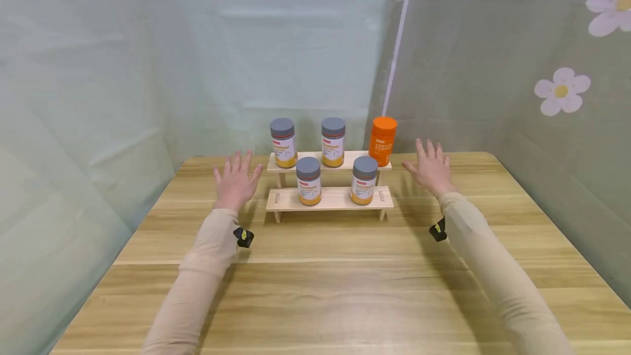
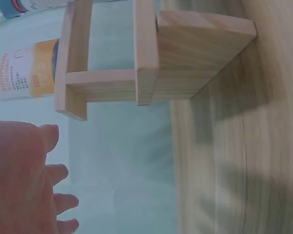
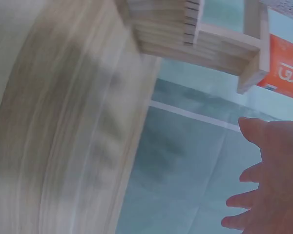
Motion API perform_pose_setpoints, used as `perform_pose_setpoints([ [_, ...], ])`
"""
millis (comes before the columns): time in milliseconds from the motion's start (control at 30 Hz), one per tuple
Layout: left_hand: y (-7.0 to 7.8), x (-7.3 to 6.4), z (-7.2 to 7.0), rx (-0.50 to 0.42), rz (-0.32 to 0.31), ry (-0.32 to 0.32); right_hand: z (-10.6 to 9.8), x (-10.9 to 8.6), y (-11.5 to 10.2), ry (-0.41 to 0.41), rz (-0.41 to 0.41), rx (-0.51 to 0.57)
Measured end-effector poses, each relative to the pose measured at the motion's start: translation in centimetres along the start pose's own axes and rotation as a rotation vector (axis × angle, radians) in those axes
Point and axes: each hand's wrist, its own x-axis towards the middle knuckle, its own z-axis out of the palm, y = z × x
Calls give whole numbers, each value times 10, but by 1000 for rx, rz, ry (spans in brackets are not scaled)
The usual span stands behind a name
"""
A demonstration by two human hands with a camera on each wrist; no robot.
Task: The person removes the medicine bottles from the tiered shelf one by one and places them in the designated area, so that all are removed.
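A two-tier wooden stand (image 1: 329,200) carries several supplement jars. On its upper tier are a grey-lidded jar (image 1: 284,144) at left, another grey-lidded jar (image 1: 333,144) in the middle and an orange jar (image 1: 383,142) at right. The lower tier bears two more grey-lidded jars, a left one (image 1: 309,182) and a right one (image 1: 363,182). My left hand (image 1: 235,182) is held out left of the stand, fingers spread, holding nothing. To the right, nearest the orange jar, my right hand (image 1: 431,170) also has its fingers spread and holds nothing.
The stand sits toward the back of a wood-grain table (image 1: 315,289). Behind it hangs a pale curtain (image 1: 300,59), and a grey-green one with printed flowers (image 1: 562,91) borders the right side. A small black wrist device (image 1: 244,236) is on the left sleeve.
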Motion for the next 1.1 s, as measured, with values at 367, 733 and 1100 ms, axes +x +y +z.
perform_pose_setpoints([
  [367, 4, 0, -8, -69, 60, -128, -12, -5, 0, 206, -88, 224],
  [733, 3, -5, -8, -269, 72, -315, -14, -10, -11, 245, -99, 491],
  [1100, 6, -11, 9, -368, 105, -419, 5, -11, -24, 259, -192, 659],
])
